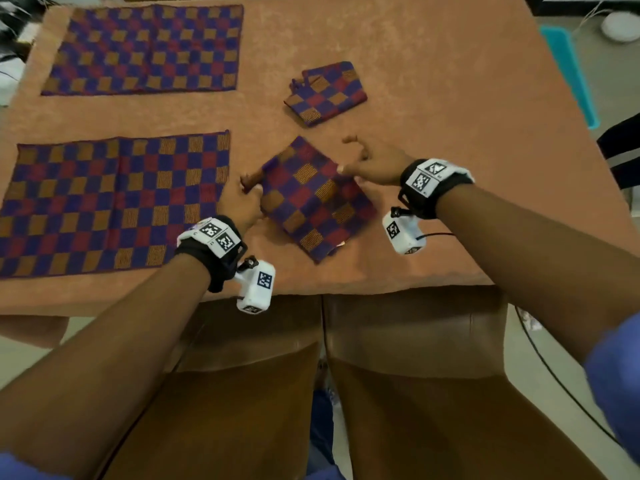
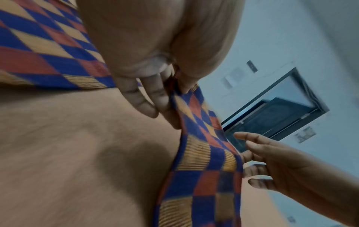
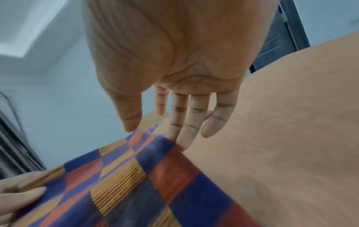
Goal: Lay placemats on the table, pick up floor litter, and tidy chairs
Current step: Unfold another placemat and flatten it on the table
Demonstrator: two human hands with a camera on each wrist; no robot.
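Observation:
A folded checked placemat lies near the front of the table, turned like a diamond. My left hand pinches its left corner between thumb and fingers and lifts that edge. My right hand is at the right corner with straight fingers; its fingertips touch the mat's edge and the thumb stays apart above it. Two placemats lie spread flat on the left, one far and one near. Another folded placemat sits beyond my hands.
Two brown chair backs stand against the table's near edge below my arms. A teal object runs along the table's right side. A white round object and a dark cable lie on the floor at right.

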